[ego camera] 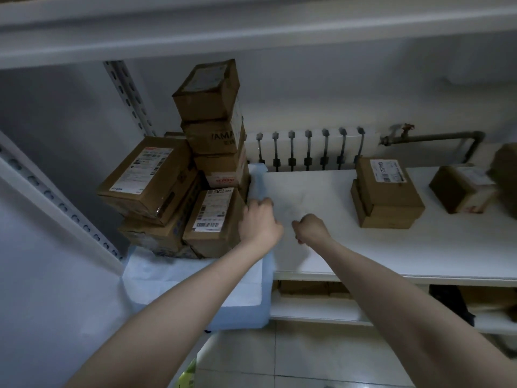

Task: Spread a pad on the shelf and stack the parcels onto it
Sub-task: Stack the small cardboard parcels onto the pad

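A light blue pad [195, 278] lies on the left part of the white shelf [419, 247] and hangs over its front edge. Several brown cardboard parcels [212, 219] are stacked on the pad, with a tall column [215, 135] behind them. The pad's right edge [256, 180] is turned up beside the stack. My left hand [260, 219] grips that edge next to the front parcel. My right hand [310, 228] is curled just to its right, pinching a thin, faintly creased sheet on the shelf. Two stacked parcels [387, 194] and another parcel [458, 189] sit on the bare shelf to the right.
A radiator [307, 149] and a pipe with a valve [430, 137] run behind the shelf. An upper shelf board [251, 32] spans above. Perforated metal uprights [131, 99] stand on the left. A lower shelf [321, 306] holds more boxes. Below is a tiled floor [279, 359].
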The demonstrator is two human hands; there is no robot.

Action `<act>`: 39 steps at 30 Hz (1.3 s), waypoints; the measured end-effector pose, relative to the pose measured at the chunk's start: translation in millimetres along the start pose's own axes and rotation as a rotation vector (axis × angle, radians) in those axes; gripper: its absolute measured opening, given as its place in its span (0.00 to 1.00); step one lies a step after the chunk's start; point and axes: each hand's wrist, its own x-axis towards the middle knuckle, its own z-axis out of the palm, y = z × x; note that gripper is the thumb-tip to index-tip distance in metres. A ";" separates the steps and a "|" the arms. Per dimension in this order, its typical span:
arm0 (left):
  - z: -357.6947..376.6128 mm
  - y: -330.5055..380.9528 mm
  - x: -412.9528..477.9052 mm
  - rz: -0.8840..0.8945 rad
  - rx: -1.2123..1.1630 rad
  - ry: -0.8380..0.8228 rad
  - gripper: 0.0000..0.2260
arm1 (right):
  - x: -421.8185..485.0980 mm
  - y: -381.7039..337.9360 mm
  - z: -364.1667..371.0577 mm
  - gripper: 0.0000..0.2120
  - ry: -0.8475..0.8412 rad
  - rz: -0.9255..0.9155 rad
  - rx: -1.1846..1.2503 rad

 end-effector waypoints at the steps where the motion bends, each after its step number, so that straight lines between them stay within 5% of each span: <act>1: 4.6 12.8 2.7 0.039 -0.021 -0.022 0.18 | -1.5 6.3 -15.8 0.13 0.075 -0.003 -0.013; 5: 24.3 61.6 15.2 0.096 -0.119 -0.099 0.17 | -4.7 31.0 -78.1 0.10 0.315 0.023 -0.140; 11: 53.1 130.4 45.6 0.053 -0.259 -0.256 0.17 | 18.0 78.7 -146.1 0.41 0.673 0.092 -0.350; 17: 76.7 170.3 72.1 -0.030 -0.318 -0.293 0.16 | 52.3 98.0 -174.2 0.64 0.306 0.345 -0.321; 22: 83.6 178.7 86.8 -0.118 -0.401 -0.333 0.17 | 60.1 99.0 -186.7 0.56 0.305 0.311 -0.336; 27: 75.6 175.7 99.6 -0.220 -0.534 -0.344 0.14 | 57.3 93.4 -210.6 0.53 0.287 0.149 -0.055; 30: 65.0 170.7 103.0 -0.284 -0.643 -0.359 0.13 | 46.1 83.6 -223.9 0.45 0.121 0.074 0.340; 33: 53.3 163.6 105.2 -0.354 -0.740 -0.328 0.16 | 33.5 78.9 -233.2 0.27 -0.194 0.121 0.787; 39: 27.4 134.3 101.3 -0.362 -0.899 -0.260 0.29 | 21.8 93.9 -228.1 0.33 -0.551 0.130 1.127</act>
